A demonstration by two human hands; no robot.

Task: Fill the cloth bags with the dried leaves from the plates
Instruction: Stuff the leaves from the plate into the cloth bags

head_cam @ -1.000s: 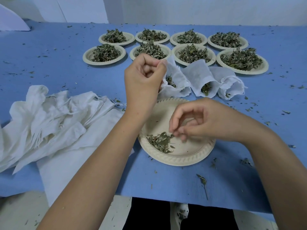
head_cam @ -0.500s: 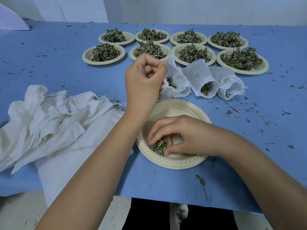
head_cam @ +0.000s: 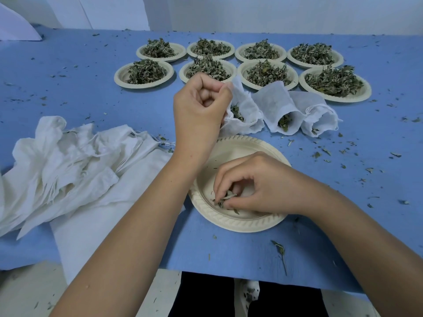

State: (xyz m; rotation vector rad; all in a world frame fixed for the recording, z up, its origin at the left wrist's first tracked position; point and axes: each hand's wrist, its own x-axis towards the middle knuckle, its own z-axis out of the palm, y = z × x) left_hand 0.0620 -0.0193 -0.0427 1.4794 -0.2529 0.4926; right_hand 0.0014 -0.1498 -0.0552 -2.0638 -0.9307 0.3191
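A cream paper plate [head_cam: 231, 148] lies near the table's front edge. On it my right hand [head_cam: 258, 184] pinches the last dried leaves [head_cam: 225, 199] between its fingertips. Just behind the plate, my left hand [head_cam: 199, 110] grips the rim of a white cloth bag [head_cam: 246, 108] and holds its mouth up; leaves show inside. To its right lie two more cloth bags [head_cam: 278, 104] [head_cam: 318, 115] on their sides, leaves visible at their openings.
Several plates heaped with dried leaves [head_cam: 335, 83] stand in two rows at the back. A pile of white cloth bags [head_cam: 68, 165] covers the left of the blue table [head_cam: 68, 88]. Leaf crumbs are scattered to the right, and a leaf [head_cam: 280, 248] lies by the front edge.
My right hand came down from above the plate onto the leaves and closed its fingers on them. The left hand kept its hold on the bag.
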